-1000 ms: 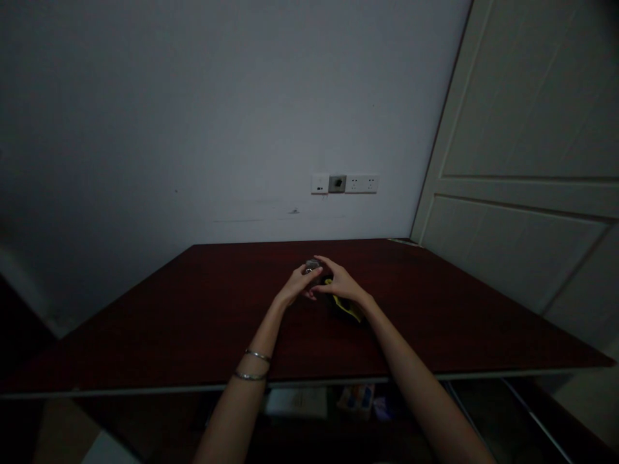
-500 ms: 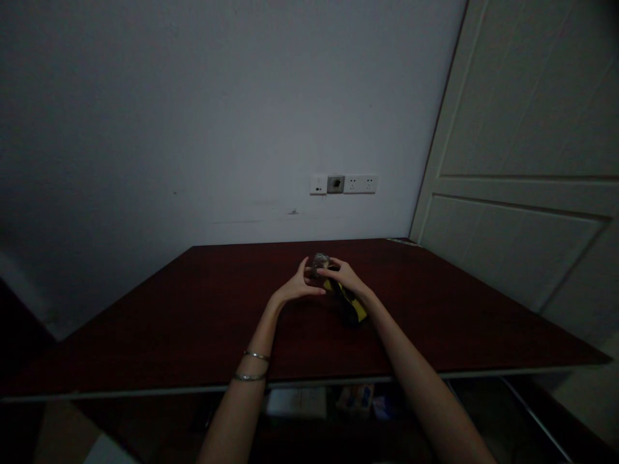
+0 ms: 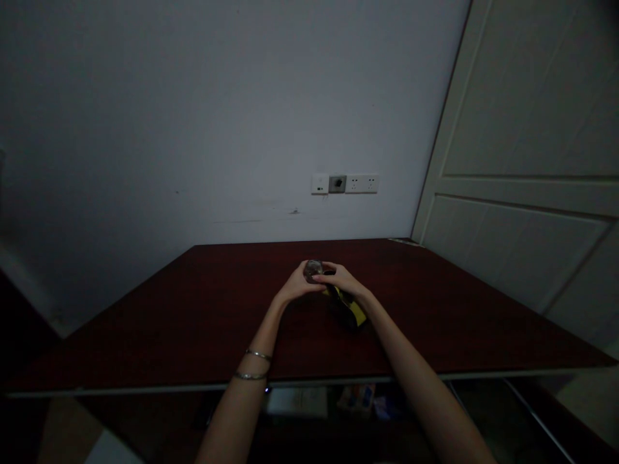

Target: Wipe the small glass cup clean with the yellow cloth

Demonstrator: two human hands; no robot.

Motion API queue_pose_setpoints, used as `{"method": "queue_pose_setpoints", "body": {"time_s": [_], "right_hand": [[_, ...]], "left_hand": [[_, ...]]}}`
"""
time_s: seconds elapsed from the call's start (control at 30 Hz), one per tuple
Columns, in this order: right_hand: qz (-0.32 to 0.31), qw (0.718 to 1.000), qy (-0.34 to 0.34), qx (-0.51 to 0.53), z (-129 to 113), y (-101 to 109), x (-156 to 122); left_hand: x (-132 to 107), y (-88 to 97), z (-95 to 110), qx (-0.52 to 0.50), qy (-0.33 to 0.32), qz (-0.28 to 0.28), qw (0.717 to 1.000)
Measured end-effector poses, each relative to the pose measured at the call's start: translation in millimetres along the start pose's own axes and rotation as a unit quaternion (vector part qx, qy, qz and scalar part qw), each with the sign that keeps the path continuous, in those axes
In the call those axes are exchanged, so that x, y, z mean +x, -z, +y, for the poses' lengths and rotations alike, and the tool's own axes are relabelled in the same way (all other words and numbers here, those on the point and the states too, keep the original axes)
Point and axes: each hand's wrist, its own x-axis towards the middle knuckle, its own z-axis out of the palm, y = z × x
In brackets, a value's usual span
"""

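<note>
Two hands on my feed: the left hand [image 3: 298, 287] and right hand [image 3: 342, 280] curl their fingers inward, grasping a small round glinting object [image 3: 313, 271] between the fingertips, seemingly to steady it from both sides. A yellow-and-black cloth [image 3: 349, 309] lies on the dark red table [image 3: 145, 335] just below my right fingers.

Just 1 head-worn cam, looking fwd & down over near edge of counter [image 3: 159, 322]; left hand [image 3: 297, 287] & right hand [image 3: 343, 280] mid-frame, not close up; wall [image 3: 193, 129] ahead, door [image 3: 527, 116] rt.
</note>
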Motion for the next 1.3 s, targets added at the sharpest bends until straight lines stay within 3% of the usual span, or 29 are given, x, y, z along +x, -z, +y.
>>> {"method": "queue_pose_setpoints", "body": {"time_s": [0.23,0.33,0.47,0.57,0.77,0.93,1.1,1.3], "right_hand": [[0.012,0.993,-0.117,0.033,6.0,28.1,-2.6],[0.111,0.985,-0.117,0.059,10.5,37.3,0.7],[0.278,0.959,-0.036,0.027,6.8,34.4,14.7],[0.332,0.943,-0.007,0.015,-4.4,27.0,28.5],[0.340,0.938,0.060,0.016,-20.8,7.1,44.3],[0.293,0.947,0.123,0.036,-16.9,-11.6,37.0],[0.234,0.963,0.132,0.018,-6.5,-15.5,31.3],[0.334,0.937,0.104,-0.022,0.4,-14.5,29.9]], "left_hand": [[0.4,2.0,0.6,0.007,0.004,0.053,0.999],[1.4,3.0,-3.3,0.032,-0.002,0.074,0.997],[2.4,0.2,-5.3,0.045,-0.015,0.085,0.995],[1.8,-4.2,-2.9,0.027,-0.026,0.063,0.997],[1.1,-9.8,-0.4,0.026,-0.043,0.044,0.998],[3.8,-9.1,-6.3,0.038,-0.040,0.081,0.995],[4.0,-9.9,-6.1,0.040,-0.038,0.082,0.995],[3.7,-9.2,-7.5,0.040,-0.051,0.086,0.994]]}}
